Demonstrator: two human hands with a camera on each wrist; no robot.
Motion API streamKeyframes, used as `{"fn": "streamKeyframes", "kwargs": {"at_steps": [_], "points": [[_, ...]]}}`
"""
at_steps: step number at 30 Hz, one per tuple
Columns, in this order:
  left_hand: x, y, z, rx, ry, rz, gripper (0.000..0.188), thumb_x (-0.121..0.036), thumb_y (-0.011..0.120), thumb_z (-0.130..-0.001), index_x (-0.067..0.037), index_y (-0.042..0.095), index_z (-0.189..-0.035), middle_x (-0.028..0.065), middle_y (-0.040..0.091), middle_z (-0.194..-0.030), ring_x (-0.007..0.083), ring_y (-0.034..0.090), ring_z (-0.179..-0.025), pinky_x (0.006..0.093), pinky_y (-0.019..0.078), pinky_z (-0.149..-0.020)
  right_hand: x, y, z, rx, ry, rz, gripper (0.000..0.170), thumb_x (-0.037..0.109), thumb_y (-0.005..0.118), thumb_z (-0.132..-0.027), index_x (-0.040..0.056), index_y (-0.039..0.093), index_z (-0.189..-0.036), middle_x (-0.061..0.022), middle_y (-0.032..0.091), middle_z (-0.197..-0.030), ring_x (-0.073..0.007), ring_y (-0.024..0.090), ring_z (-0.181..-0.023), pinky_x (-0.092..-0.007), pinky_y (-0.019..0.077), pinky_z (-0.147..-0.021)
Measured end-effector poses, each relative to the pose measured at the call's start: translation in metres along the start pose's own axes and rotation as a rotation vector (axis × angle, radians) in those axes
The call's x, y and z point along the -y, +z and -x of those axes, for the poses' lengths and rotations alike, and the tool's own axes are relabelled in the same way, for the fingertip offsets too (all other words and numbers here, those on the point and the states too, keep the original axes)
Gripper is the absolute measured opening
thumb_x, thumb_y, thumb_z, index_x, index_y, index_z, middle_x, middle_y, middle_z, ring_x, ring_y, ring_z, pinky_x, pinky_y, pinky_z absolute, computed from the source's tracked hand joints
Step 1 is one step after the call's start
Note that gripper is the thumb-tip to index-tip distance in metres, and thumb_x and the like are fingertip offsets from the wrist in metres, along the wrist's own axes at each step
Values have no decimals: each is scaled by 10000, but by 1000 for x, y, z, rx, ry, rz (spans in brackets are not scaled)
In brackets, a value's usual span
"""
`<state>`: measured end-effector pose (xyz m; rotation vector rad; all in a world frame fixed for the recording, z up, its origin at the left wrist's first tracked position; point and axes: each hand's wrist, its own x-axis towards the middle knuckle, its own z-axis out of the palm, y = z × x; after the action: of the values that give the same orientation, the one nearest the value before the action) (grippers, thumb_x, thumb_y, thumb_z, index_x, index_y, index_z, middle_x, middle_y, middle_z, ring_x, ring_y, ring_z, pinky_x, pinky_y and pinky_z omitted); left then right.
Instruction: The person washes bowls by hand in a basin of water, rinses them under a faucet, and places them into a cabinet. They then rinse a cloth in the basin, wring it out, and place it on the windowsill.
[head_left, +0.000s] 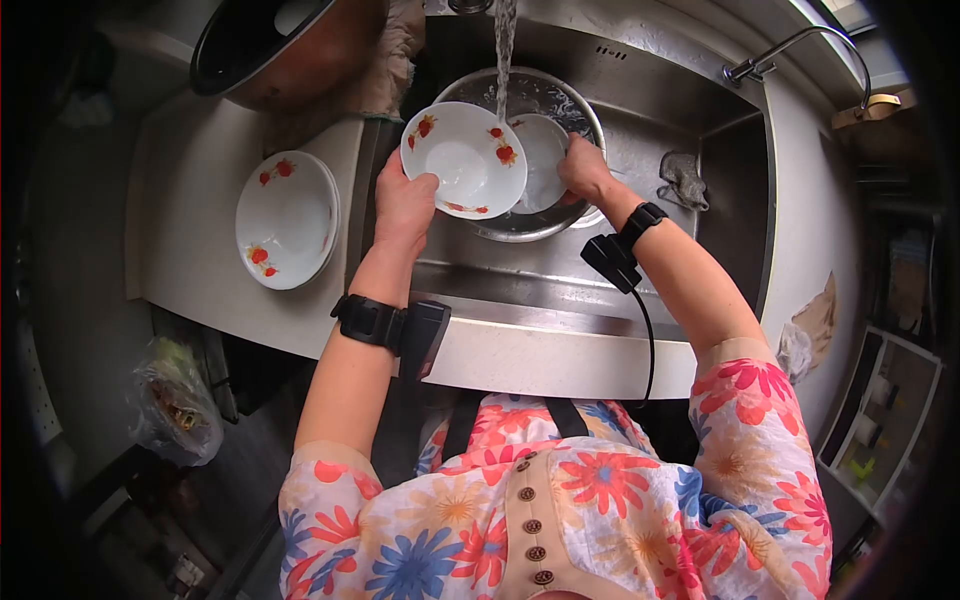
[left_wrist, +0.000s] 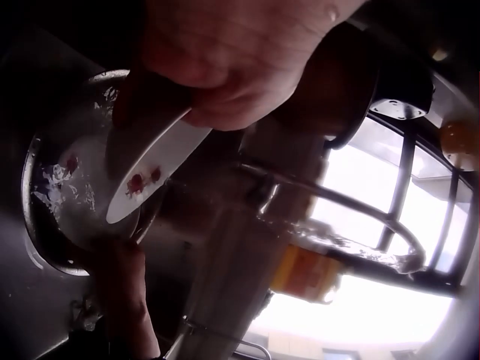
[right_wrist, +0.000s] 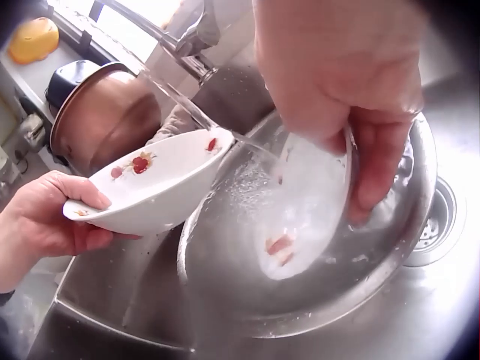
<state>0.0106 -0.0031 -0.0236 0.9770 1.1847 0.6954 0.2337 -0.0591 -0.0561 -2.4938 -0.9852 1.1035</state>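
Observation:
My left hand (head_left: 404,208) grips a white dish (head_left: 463,158) with red flower decorations by its near left rim, thumb over the edge. The dish is held tilted above the left side of a metal basin (right_wrist: 315,324). With my right hand (head_left: 587,168) I hold the rim of a second white flowered dish (right_wrist: 304,217), which leans partly in the water of the basin. In the right wrist view, the right fingers (right_wrist: 373,169) curl over that rim. A stream of tap water (head_left: 505,60) falls into the basin beside both dishes.
The basin stands in a steel sink (head_left: 520,290). Stacked flowered dishes (head_left: 285,225) sit on the left counter (head_left: 185,270). A large copper-coloured pot (head_left: 300,60) rests on cloth behind them. A grey rag (head_left: 683,182) lies in the sink at right, and a drain (right_wrist: 435,229) shows beside the basin.

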Motion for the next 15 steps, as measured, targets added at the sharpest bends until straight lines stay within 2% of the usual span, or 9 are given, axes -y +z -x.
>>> {"fn": "streamKeyframes", "kwargs": {"at_steps": [2, 4, 6, 8, 9, 10, 13, 14, 15], "points": [[3, 8, -7, -30, -35, -99, 488, 54, 420, -682, -25, 480, -1159, 114, 582, -998, 204, 619, -794, 292, 536, -504, 0, 5, 5, 89, 115, -95, 462, 36, 484, -748, 20, 415, -1204, -242, 580, -968, -373, 595, -854, -484, 468, -750], [14, 16, -20, -26, -49, -118, 477, 49, 427, -692, -31, 479, -1160, 120, 582, -990, 224, 628, -771, 311, 553, -489, 0, 6, 16, -214, -499, 376, 472, 58, 519, -762, 64, 397, -1218, -180, 538, -1098, -317, 527, -1038, -522, 424, -821], [23, 21, -31, -18, -132, -177, 463, 38, 440, -711, -35, 472, -1167, 129, 578, -999, 234, 630, -747, 324, 555, -482, 7, 14, 45, -125, -855, 610, 427, 88, 531, -774, 91, 415, -1185, -103, 480, -1193, -265, 429, -1159, -492, 386, -886], [30, 25, -42, 27, -147, -169, 456, 21, 456, -725, -34, 460, -1178, 144, 565, -1023, 256, 626, -777, 358, 562, -495, 12, 30, 55, 205, -781, 747, 424, 90, 486, -779, 87, 421, -1198, -54, 464, -1244, -246, 371, -1212, -531, 334, -911], [34, 28, -47, 77, -218, -164, 456, 3, 462, -728, -35, 458, -1183, 151, 559, -1038, 267, 622, -800, 371, 565, -513, 0, 41, 45, 52, -859, 753, 353, 102, 499, -771, 92, 511, -1123, -88, 535, -1167, -269, 469, -1124, -491, 392, -864], [35, 31, -51, 127, -289, -158, 457, -15, 467, -731, -37, 457, -1188, 157, 553, -1053, 277, 618, -822, 385, 567, -531, 0, 42, 37, 47, -857, 757, 353, 102, 499, -771, 92, 511, -1123, -88, 535, -1167, -269, 469, -1124, -491, 392, -864], [36, 40, -64, 123, -384, 21, 423, -55, 463, -739, -32, 473, -1161, 168, 548, -1053, 322, 604, -857, 461, 555, -568, 25, 45, 28, 199, -657, 625, 236, 142, 522, -788, 76, 555, -1012, -145, 582, -1039, -315, 532, -1002, -416, 441, -813], [48, 45, -72, 122, -383, 19, 423, -55, 463, -739, -32, 473, -1161, 168, 548, -1053, 322, 604, -857, 461, 555, -568, 46, 43, 34, 194, -601, 466, 208, 144, 509, -793, 69, 571, -977, -176, 591, -970, -350, 548, -924, -414, 451, -775], [74, 50, -85, 51, -241, -109, 405, -65, 457, -745, -31, 475, -1149, 178, 547, -1045, 347, 600, -855, 498, 540, -569, 59, 39, 38, 186, -546, 312, 190, 145, 495, -799, 61, 587, -942, -208, 601, -901, -386, 564, -846, -413, 461, -736]]}}
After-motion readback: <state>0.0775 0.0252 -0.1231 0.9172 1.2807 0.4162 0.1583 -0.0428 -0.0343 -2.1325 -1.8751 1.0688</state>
